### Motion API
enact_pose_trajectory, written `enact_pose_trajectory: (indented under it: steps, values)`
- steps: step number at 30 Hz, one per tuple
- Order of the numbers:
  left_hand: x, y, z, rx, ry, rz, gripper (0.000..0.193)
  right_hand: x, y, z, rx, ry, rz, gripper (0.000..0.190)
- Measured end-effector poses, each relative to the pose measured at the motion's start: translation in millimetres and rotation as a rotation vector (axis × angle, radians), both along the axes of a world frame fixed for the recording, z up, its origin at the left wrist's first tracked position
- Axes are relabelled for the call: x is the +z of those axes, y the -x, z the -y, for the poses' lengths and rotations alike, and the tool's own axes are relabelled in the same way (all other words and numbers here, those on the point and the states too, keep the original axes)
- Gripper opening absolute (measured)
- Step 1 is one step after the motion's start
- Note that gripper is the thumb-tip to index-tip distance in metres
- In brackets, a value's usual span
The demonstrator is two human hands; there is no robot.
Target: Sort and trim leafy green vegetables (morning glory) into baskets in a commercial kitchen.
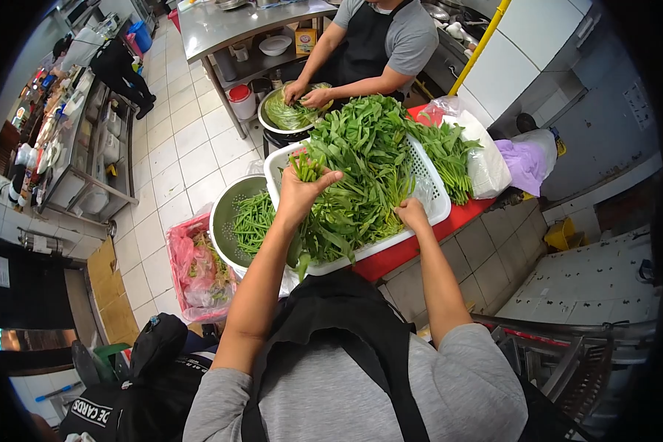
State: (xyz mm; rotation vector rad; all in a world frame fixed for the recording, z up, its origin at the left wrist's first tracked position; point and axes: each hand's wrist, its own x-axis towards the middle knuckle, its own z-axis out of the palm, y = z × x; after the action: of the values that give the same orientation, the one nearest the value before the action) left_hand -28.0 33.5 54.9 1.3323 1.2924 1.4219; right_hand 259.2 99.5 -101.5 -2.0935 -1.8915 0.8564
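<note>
A white perforated plastic basket [434,190] stands before me, heaped with leafy green stems [359,138] that look like water spinach. My left hand [303,190] is closed around a bunch of stems [308,166], with cut ends up and leaves hanging below the fist over the basket's near left side. At the basket's right side, my right hand [412,213] pinches stems [400,190] that lie in the heap. A clear plastic bag [428,201] shows inside the basket beside that hand. Another bundle of the greens [447,160] lies on the red surface [458,218] to the right.
Left of the basket sits a metal colander [226,207] with cut green beans [254,221]. A pink crate [178,265] with plastic and plant scraps stands beside it. Opposite, a co-worker's hands [309,96] work over a bagged bowl [287,131]. Another person [119,66] bends at a counter.
</note>
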Motion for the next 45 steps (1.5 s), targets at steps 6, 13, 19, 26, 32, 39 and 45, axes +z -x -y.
enact_pose_trajectory:
  steps: [6,13,19,26,32,39,45]
  values:
    - [-0.4,0.3,0.7,0.027,-0.031,-0.012,0.029,-19.1,-4.4,-5.7,-0.106,-0.129,-0.114,0.026]
    - [1.1,-1.0,4.7,-0.108,0.102,0.056,0.027,-10.4,-17.0,-11.3,-0.152,-0.128,-0.326,0.028]
    - [1.3,0.2,0.8,-0.108,0.06,-0.001,0.014,30.9,-15.4,-15.8,-0.166,-0.397,-0.174,0.036]
    - [4.2,-1.2,-1.0,-0.123,-0.087,0.048,0.013,81.4,-30.8,-12.7,-0.165,-0.356,-0.771,0.025]
    - [4.6,-6.2,5.0,-0.111,-0.001,-0.197,0.02,96.7,-20.4,1.4,-0.203,-0.242,-1.02,0.023]
    - [-3.1,-16.9,-0.5,-0.188,0.107,-0.302,0.014,108.9,14.5,14.6,-0.203,-0.269,-1.306,0.017]
    - [2.9,-37.3,7.5,0.066,-0.32,-0.644,0.03,128.2,63.5,42.1,-0.22,-0.267,-1.27,0.019]
